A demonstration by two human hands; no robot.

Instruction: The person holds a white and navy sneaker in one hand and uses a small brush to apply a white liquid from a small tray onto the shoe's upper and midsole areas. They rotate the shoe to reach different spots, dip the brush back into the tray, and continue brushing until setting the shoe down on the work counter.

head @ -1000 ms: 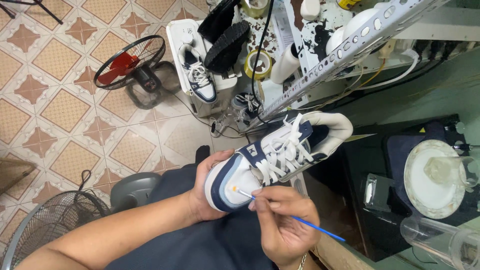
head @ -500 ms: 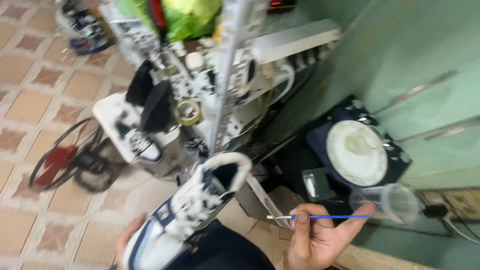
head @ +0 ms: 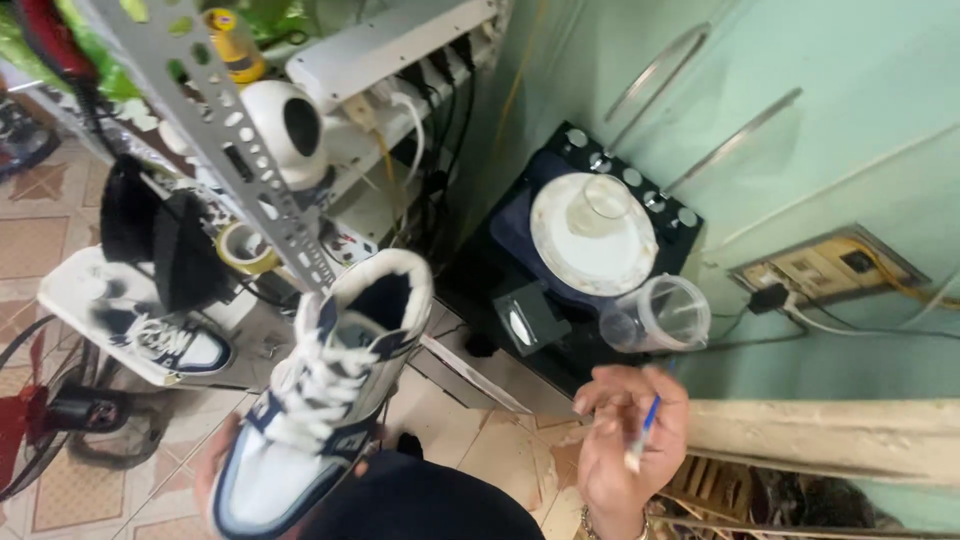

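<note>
My left hand (head: 212,462) grips the toe end of a navy and white sneaker (head: 325,395) with white laces, held over my dark-trousered knee (head: 430,500) with the heel pointing up and away. My right hand (head: 625,440) is off to the right, apart from the shoe, pinching a thin blue-handled brush (head: 642,432) that points down. Just beyond this hand lies a clear plastic cup (head: 658,312) on its side, beside a white plate (head: 592,235) on a black tray (head: 540,290).
A second sneaker (head: 165,340) rests on a white stand at the left, by a roll of yellow tape (head: 245,248). A perforated metal bar (head: 230,130) slants across the top left, over a white power strip (head: 390,45). A floor fan (head: 50,410) stands at lower left; a green wall (head: 800,120) fills the right.
My right hand has turned the brush from lying level and pointing left to pointing down, and has drawn nearer the cup. The view has swung right; the sneaker stays in my left hand.
</note>
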